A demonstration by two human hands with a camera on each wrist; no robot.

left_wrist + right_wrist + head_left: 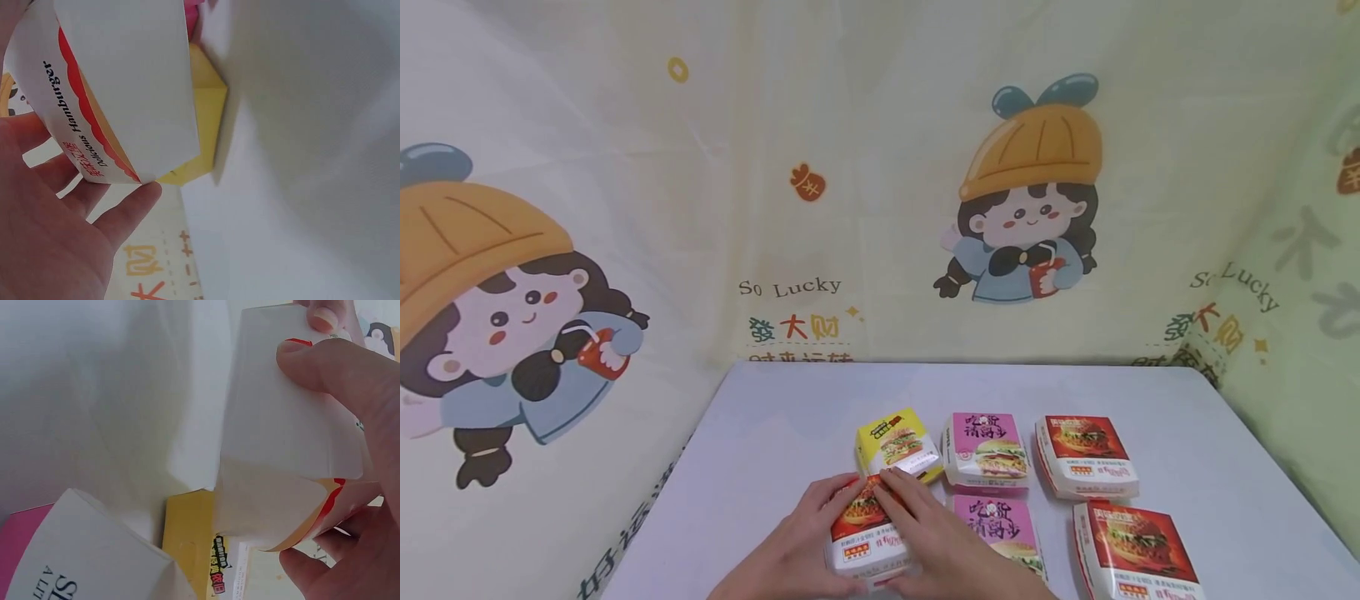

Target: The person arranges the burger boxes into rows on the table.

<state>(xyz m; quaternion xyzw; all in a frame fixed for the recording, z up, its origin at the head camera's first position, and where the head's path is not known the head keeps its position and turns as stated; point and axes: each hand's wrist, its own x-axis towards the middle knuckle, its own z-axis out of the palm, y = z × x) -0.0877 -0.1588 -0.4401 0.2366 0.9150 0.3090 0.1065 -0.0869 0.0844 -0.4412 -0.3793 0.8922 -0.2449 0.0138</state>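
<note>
Both hands hold one red and white hamburger box (867,527) between them at the table's near side. My left hand (805,537) grips its left side, fingertips at the top edge; in the left wrist view that hand's fingers lie along the printed side of the box (134,94). On the other side, my right hand (943,542) has its fingers over the top, and its thumb (306,365) presses the plain white face in the right wrist view. Just behind the held box sits a yellow burger box (898,446).
Right of the hands, a pink burger box (988,450) stands behind another pink box (1003,529), partly hidden by the right hand. Farther right are two red and white boxes, one at the back (1086,457) and one in front (1138,550). The white table (760,433) meets a printed curtain (895,208).
</note>
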